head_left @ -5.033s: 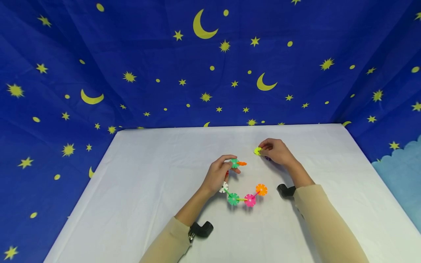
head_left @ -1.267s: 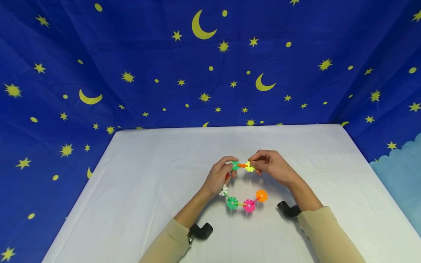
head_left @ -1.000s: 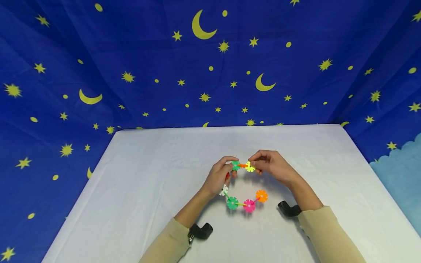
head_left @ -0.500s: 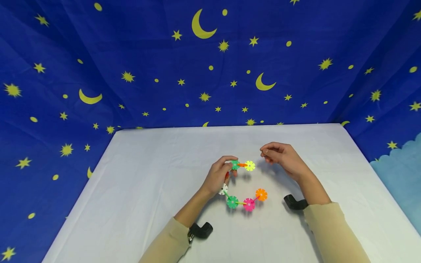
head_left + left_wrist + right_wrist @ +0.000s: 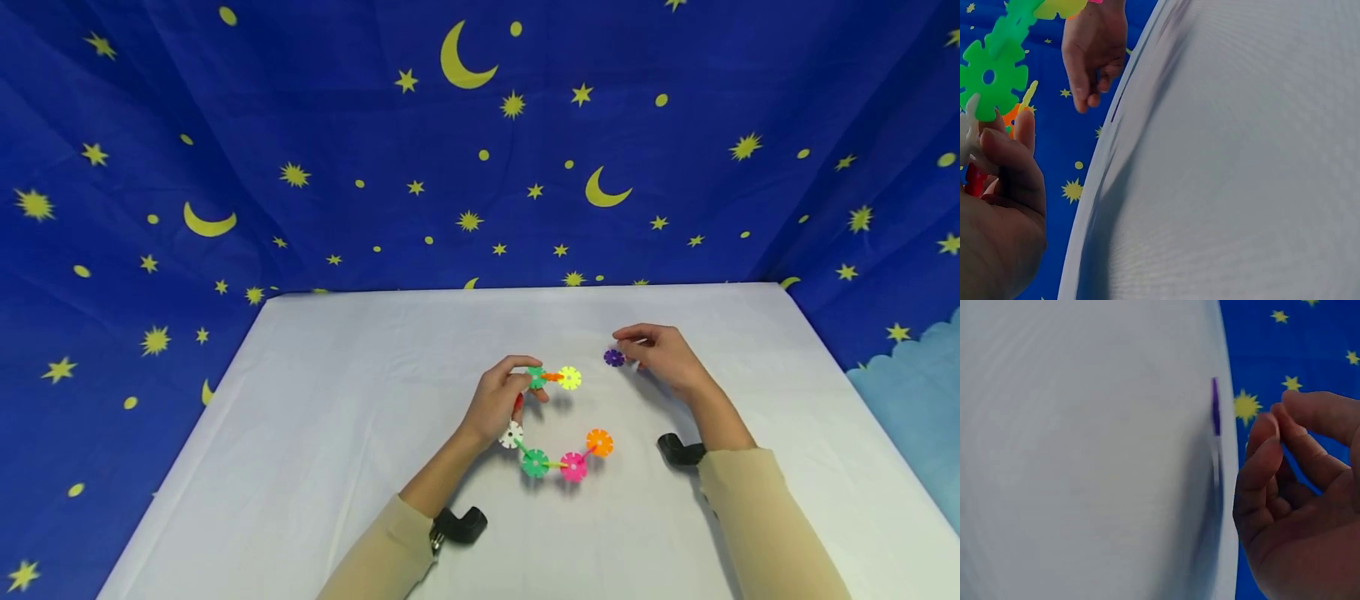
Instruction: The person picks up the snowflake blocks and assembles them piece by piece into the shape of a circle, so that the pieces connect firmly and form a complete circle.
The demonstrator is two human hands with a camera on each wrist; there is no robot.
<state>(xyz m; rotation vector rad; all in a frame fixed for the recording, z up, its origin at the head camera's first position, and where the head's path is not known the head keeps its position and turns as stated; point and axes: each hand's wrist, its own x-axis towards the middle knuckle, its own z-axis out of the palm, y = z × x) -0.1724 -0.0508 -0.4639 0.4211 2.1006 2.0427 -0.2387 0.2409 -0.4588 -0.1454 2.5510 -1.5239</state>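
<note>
My left hand (image 5: 498, 400) pinches a curved chain of notched plastic snowflake discs and holds it above the table. The chain's upper end runs from a green disc (image 5: 536, 377) at my fingertips through an edge-on orange disc (image 5: 552, 377) to a yellow disc (image 5: 570, 378). Below the hand it continues past a white disc (image 5: 512, 435), another green disc (image 5: 536, 464) and a pink disc (image 5: 573, 467) to an orange disc (image 5: 599, 442). Close to a purple disc (image 5: 614, 357) hovers my right hand (image 5: 666, 357), fingers loosely bent. The right wrist view shows nothing between its fingers.
A white cloth covers the table (image 5: 337, 400). Behind it hangs a blue curtain (image 5: 360, 125) with yellow moons and stars. Black wrist-camera mounts (image 5: 463, 525) jut out beside both wrists.
The right hand brought the yellow disc to the orange disc at the chain's end, let go and moved right to the purple disc. The left hand has stayed nearly still.
</note>
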